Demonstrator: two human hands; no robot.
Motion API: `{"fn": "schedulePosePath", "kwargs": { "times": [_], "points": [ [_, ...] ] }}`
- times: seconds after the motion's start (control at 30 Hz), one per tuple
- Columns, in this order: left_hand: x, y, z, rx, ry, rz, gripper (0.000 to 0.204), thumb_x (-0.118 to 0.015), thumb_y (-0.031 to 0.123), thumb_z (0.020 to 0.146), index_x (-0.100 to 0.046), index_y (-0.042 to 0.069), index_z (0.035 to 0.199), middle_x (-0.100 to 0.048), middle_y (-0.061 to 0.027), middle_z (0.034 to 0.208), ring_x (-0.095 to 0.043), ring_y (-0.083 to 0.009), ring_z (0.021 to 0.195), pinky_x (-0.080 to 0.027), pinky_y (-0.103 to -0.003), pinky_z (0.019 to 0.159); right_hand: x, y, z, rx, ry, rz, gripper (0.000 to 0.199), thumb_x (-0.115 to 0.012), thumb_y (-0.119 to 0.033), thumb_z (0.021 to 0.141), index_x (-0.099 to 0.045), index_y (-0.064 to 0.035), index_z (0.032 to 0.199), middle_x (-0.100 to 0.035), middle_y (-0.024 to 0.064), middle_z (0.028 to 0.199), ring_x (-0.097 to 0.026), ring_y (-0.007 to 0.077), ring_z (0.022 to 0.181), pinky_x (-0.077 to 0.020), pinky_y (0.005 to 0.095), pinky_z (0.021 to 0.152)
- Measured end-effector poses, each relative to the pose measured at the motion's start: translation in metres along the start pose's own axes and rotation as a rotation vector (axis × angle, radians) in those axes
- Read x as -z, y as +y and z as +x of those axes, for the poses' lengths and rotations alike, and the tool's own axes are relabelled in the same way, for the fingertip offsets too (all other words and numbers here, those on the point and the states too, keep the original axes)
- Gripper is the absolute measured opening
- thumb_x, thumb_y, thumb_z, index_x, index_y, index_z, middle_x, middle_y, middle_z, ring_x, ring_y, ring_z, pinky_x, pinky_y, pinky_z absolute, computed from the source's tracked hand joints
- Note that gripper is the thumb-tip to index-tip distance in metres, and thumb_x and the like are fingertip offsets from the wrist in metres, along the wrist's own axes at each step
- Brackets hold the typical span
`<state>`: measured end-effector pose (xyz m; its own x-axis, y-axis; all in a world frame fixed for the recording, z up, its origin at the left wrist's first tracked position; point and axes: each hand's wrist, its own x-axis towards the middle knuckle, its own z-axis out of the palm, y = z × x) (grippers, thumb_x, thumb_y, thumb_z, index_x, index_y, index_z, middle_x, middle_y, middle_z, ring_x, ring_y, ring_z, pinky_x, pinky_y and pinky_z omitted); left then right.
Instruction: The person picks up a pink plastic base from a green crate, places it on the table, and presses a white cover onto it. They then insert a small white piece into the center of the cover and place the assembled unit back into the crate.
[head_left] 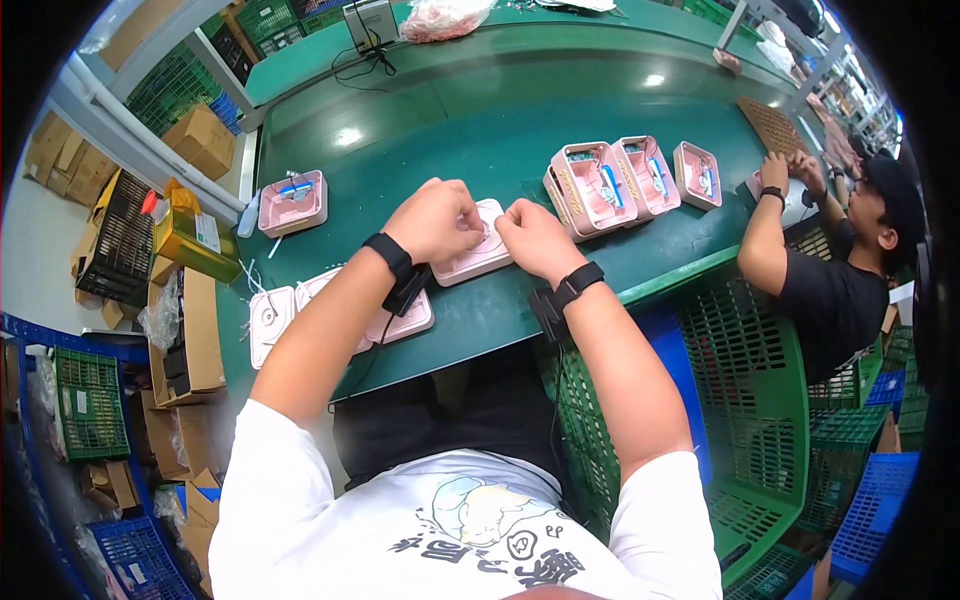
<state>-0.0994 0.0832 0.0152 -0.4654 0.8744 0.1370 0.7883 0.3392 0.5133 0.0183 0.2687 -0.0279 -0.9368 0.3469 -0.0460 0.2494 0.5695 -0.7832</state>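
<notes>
A pale pink plastic housing with a round recess lies flat on the green work surface in front of me. Over its left part, my left hand is closed, fingertips pinched together near the recess. My right hand pinches at the right edge of the same recess. Whatever sits between the fingertips is too small and hidden to make out. Nearest my left forearm, partly covered by it, are several similar pink housings with round recesses and thin cords.
To the right stand open pink boxes holding blue cylindrical parts and wires; another open pink box is at the left. A yellow-green can stands beyond the left edge. Green crates are at my right, near a co-worker.
</notes>
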Motion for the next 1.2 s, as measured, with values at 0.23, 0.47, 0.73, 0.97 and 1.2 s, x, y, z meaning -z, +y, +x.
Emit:
{"fn": "schedulePosePath", "kwargs": {
  "times": [0.23, 0.47, 0.73, 0.97, 1.2],
  "points": [
    [-0.011, 0.033, -0.009, 0.030, 0.074, 0.270, 0.011, -0.080, 0.020, 0.084, -0.080, 0.008, 0.085, -0.073, -0.0074, 0.097, -0.069, -0.0316, 0.097, -0.060, -0.046, 0.085, 0.001, 0.003, 0.000, 0.001, 0.007, 0.068, 0.037, -0.067, -0.035, 0.098, -0.069, 0.0025, 0.095, -0.075, 0.0238, 0.098, -0.073, 0.0415, 0.098, -0.0576, 0.0497, 0.090],
    [-0.005, 0.026, -0.010, 0.029, 0.068, 0.235, 0.011, -0.078, 0.019, 0.084, -0.079, 0.009, 0.085, -0.072, -0.0066, 0.095, -0.069, -0.0319, 0.097, -0.060, -0.046, 0.085, 0.001, -0.001, -0.002, 0.005, 0.012, 0.072, 0.035, -0.068, -0.033, 0.097, -0.069, 0.0024, 0.094, -0.076, 0.0231, 0.097, -0.073, 0.0412, 0.096, -0.0577, 0.0493, 0.088],
    [-0.008, 0.026, -0.012, 0.023, 0.107, 0.171, 0.011, -0.078, 0.019, 0.084, -0.079, 0.008, 0.083, -0.074, -0.0079, 0.093, -0.069, -0.0326, 0.096, -0.060, -0.047, 0.084, 0.001, 0.003, -0.002, -0.002, -0.011, 0.057, 0.030, -0.065, -0.030, 0.103, -0.066, -0.0008, 0.097, -0.072, 0.0131, 0.093, -0.069, 0.0251, 0.088, -0.0557, 0.0406, 0.083],
    [-0.020, 0.037, -0.009, 0.053, 0.145, 0.369, 0.009, -0.076, 0.016, 0.081, -0.079, 0.008, 0.081, -0.073, -0.0098, 0.093, -0.069, -0.0350, 0.093, -0.060, -0.048, 0.082, 0.000, 0.003, 0.000, 0.011, 0.015, 0.086, 0.035, -0.068, -0.033, 0.098, -0.069, 0.0021, 0.095, -0.076, 0.0240, 0.098, -0.074, 0.0415, 0.097, -0.0578, 0.0491, 0.089],
    [-0.012, 0.029, -0.007, 0.074, 0.060, 0.269, 0.011, -0.080, 0.016, 0.083, -0.079, 0.007, 0.089, -0.073, -0.0101, 0.094, -0.069, -0.0341, 0.098, -0.060, -0.045, 0.088, -0.002, 0.006, 0.000, 0.008, -0.001, 0.049, 0.030, -0.066, -0.030, 0.102, -0.066, -0.0004, 0.097, -0.072, 0.0139, 0.092, -0.070, 0.0267, 0.088, -0.0558, 0.0418, 0.083]
  ]
}}
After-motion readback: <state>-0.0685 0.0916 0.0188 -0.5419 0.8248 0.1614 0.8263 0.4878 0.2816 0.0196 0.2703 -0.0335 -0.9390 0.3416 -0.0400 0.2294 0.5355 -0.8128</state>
